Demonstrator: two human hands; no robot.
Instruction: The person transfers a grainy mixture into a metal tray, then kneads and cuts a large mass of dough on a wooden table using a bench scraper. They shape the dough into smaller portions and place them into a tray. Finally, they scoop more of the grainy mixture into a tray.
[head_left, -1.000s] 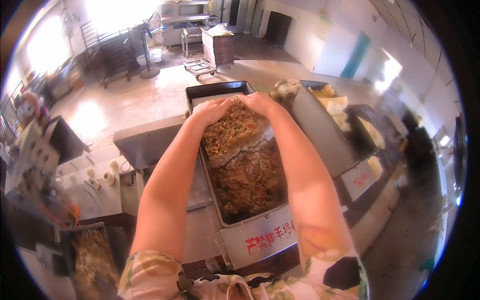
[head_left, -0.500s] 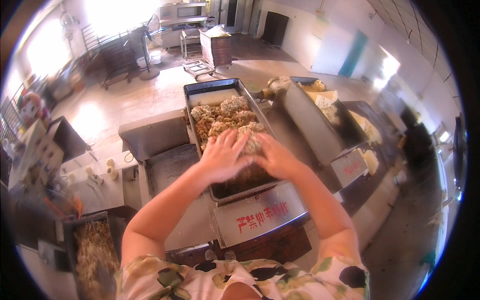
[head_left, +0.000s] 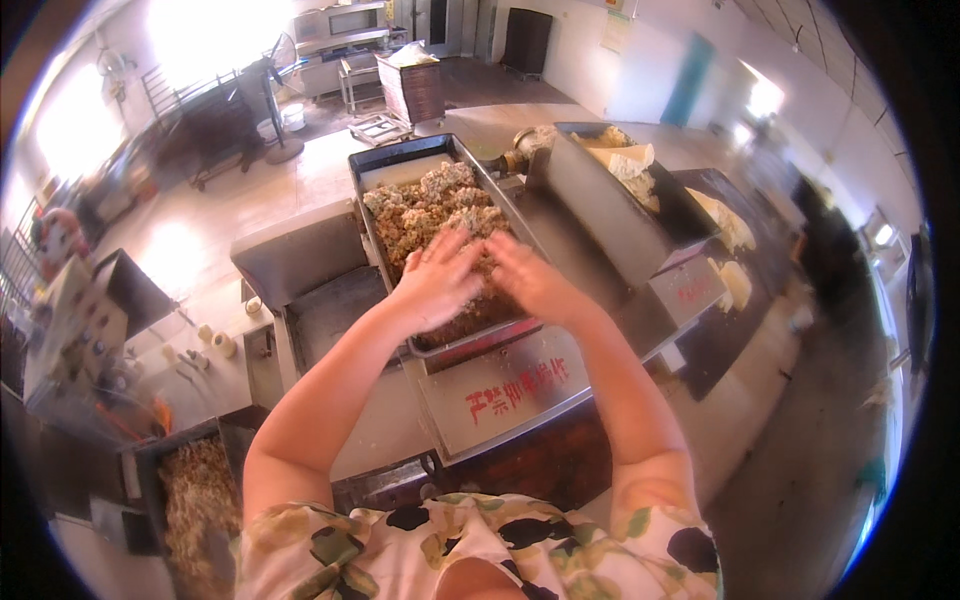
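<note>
Red characters (head_left: 517,390) on metal panel (head_left: 520,425), red marks (head_left: 695,287) — blurred — on right-hand panel (head_left: 668,302)

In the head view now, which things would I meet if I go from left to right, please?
Bin of crumbly mixture → standing fan → left hand → right hand → pale dough-like pieces on the dark surface at right.

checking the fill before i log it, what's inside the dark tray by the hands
Lumpy brown mixture, with a pale surface at the far end of the dark tray. What lies beneath the left hand and right hand is covered and can't be seen.
</note>
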